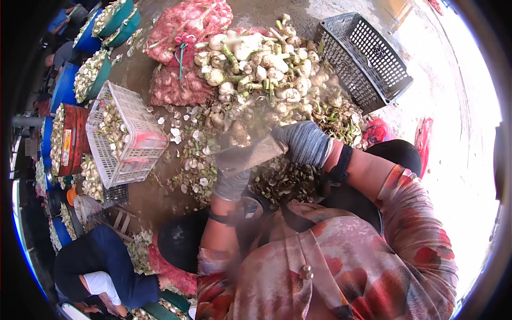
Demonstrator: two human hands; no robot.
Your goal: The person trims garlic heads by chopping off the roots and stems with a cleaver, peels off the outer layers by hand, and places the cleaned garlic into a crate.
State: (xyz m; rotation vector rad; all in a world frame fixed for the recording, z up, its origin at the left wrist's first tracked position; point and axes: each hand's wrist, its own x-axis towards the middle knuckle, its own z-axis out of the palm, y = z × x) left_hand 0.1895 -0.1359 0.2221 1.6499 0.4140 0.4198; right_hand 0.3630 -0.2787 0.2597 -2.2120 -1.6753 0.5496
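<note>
My right hand [305, 143], in a grey-blue knit glove, is closed round the handle end of a broad-bladed knife [248, 156]. The blade points left across my left hand [231, 184], which wears a grey glove. That hand's fingers are hidden behind the blade, so its grip does not show. A brownish garlic bulb [239, 134] appears just beyond the blade's upper edge; whether my left hand touches it, I cannot tell. Past both hands rises a large heap of garlic bulbs [274, 66] with cut green stems. Loose skins and trimmings [200, 154] cover the ground around it.
Red mesh sacks of garlic [186, 26] lean at the heap's far left. A black plastic crate [368, 58] stands at its right. On the left are a white crate [133, 138], a red tub [74, 140] and a bending person [106, 261].
</note>
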